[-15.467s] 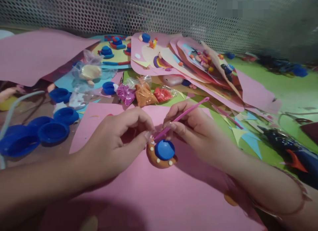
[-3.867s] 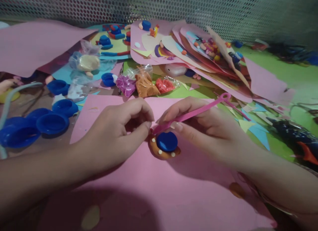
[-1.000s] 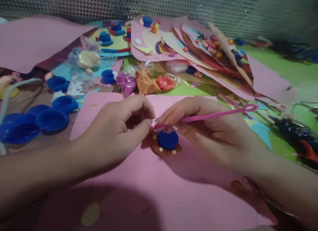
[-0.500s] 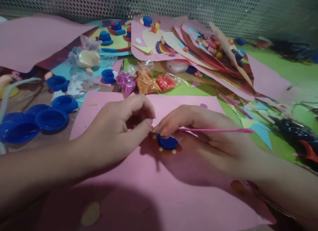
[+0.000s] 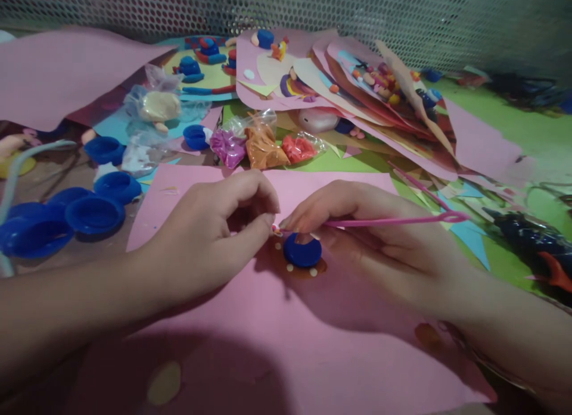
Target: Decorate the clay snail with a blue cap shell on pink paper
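My left hand point(image 5: 218, 218) is closed, its thumb and forefinger pinched at a tiny red-and-white bit point(image 5: 276, 228), too small to name. My right hand point(image 5: 379, 242) grips a thin pink plastic modelling tool point(image 5: 388, 222). The tool's tip meets the left fingertips, and its looped end points right. Just below the right fingertips lies a round blue clay disc point(image 5: 302, 253) on a brown patch point(image 5: 320, 270) with small cream dots point(image 5: 313, 272) around its edge. All this rests on a large pink sheet point(image 5: 322, 361).
Blue plastic cups point(image 5: 95, 214) stand at the left. Bags of purple point(image 5: 229, 147), orange point(image 5: 264, 144) and red clay point(image 5: 298, 148) lie beyond the sheet. Papers with clay figures point(image 5: 277, 75) are stacked behind. Paper scraps point(image 5: 469, 239) and a dark bag point(image 5: 527, 230) lie right.
The pink tool has turned in my right hand, so its looped end now shows, slightly higher. My right fingers have shifted up a little, uncovering more blue disc. My left hand stays put.
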Tool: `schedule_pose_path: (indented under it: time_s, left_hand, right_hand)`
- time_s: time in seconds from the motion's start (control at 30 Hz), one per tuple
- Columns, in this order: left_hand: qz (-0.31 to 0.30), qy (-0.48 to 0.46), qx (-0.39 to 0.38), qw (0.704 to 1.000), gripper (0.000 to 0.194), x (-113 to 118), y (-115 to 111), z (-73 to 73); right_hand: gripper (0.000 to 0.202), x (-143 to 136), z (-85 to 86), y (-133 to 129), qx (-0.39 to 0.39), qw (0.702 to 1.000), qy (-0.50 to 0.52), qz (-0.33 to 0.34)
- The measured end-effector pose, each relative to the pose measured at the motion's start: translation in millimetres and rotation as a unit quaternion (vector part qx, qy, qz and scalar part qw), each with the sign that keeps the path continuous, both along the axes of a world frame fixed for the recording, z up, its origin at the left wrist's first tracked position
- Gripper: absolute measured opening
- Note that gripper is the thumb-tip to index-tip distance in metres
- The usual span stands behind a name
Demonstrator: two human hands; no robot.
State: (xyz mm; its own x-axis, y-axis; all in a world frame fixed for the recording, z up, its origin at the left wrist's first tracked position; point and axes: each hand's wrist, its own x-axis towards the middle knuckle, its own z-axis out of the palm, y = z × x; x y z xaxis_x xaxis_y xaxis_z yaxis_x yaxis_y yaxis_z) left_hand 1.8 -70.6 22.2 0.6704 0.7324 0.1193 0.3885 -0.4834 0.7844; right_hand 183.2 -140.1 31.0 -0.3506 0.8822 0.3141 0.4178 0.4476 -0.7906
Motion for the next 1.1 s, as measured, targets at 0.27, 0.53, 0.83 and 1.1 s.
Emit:
schedule_pose_path:
  time_s: [0.27, 0.53, 0.83, 1.1]
  left_hand:
    - [0.006, 0.011, 0.02, 1.0, 0.011, -0.7, -1.0, 1.2]
    - [0.006, 0.006, 0.023, 1.0, 0.011, 0.0, -1.3, 1.3]
    - [0.001, 0.008, 0.029, 1.0, 0.013, -0.6, 0.0, 1.1]
    - [0.003, 0.02, 0.035, 0.999, 0.014, 2.1, -2.9, 4.1]
  right_hand:
    - [0.018, -0.9, 0.0, -0.4, -0.005, 1.0, 0.007, 0.025]
    - [0.018, -1.4, 0.4, -0.1, -0.001, 1.0, 0.002, 0.022]
    - [0.017, -1.3, 1.0, -0.2, -0.001, 1.0, -0.005, 0.017]
    - [0.02, -0.7, -1.8, 1.3, -0.028, 0.999, 0.017, 0.017]
